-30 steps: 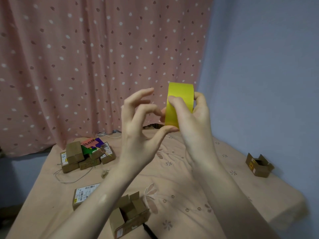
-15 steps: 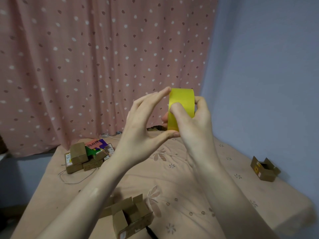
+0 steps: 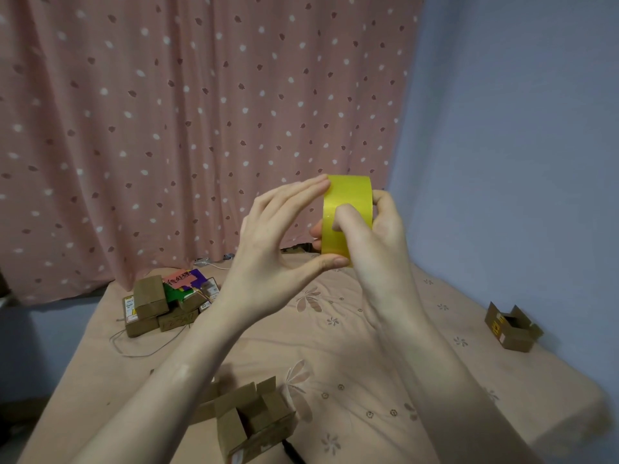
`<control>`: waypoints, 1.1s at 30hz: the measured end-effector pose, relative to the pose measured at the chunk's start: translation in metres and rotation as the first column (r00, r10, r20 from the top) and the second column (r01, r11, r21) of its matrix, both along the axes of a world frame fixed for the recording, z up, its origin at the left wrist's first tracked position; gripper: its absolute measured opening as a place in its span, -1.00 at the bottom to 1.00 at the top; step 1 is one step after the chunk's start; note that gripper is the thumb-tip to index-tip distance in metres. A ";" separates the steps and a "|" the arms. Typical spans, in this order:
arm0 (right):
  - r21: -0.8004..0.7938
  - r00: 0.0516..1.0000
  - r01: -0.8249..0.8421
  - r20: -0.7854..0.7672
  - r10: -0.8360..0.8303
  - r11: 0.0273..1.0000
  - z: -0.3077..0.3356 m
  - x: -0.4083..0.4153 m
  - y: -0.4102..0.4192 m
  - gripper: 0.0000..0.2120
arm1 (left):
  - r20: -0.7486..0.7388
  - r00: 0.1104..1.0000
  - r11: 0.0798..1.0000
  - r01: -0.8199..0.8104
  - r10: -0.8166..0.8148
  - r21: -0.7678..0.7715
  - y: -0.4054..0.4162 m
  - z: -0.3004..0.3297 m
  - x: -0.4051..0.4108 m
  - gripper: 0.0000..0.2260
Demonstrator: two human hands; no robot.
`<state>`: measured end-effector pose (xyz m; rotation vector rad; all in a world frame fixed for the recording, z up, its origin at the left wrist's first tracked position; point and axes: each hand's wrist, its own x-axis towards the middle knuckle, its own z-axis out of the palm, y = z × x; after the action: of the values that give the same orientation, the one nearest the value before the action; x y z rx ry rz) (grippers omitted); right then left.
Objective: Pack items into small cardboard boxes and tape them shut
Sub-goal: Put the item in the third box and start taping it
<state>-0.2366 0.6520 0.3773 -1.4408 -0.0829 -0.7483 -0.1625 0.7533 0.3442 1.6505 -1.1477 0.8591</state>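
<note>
A: We log the yellow tape roll raised in front of us at chest height, well above the bed. Our right hand grasps it: thumb curled across the outer face, one fingertip over the far rim. The rest of those fingers sit behind the roll, so we only catch a couple of tips at its left edge.

B: And our left hand?

A: Released. Fingers straight, tips touching the roll's upper left edge, thumb reaching to its lower edge. We cannot make out a loose tape end, and the core is out of sight.

B: Boxes?

A: An open cardboard box lies on the bed below our left forearm, flaps up; its bottom edge is cut off by the frame and its contents cannot be seen. A second open box sits near the right edge of the bed, beside the blue wall, interior dark. A pile of closed boxes rests at the far left corner, with a pink note on top whose writing we cannot read and coloured packaging half buried beneath. A thin cord loops beside the pile. The dotted pink curtain hangs behind.
</note>
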 end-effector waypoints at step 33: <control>0.006 1.000 0.009 0.015 -0.010 1.000 0.005 0.006 0.003 -0.85 | 0.024 1.000 1.000 -0.006 0.006 0.003 0.003 0.006 0.000 -0.35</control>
<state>-0.2309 0.6554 0.3822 -1.4307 -0.0855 -0.7668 -0.1623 0.7566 0.3497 1.6505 -1.1617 0.8836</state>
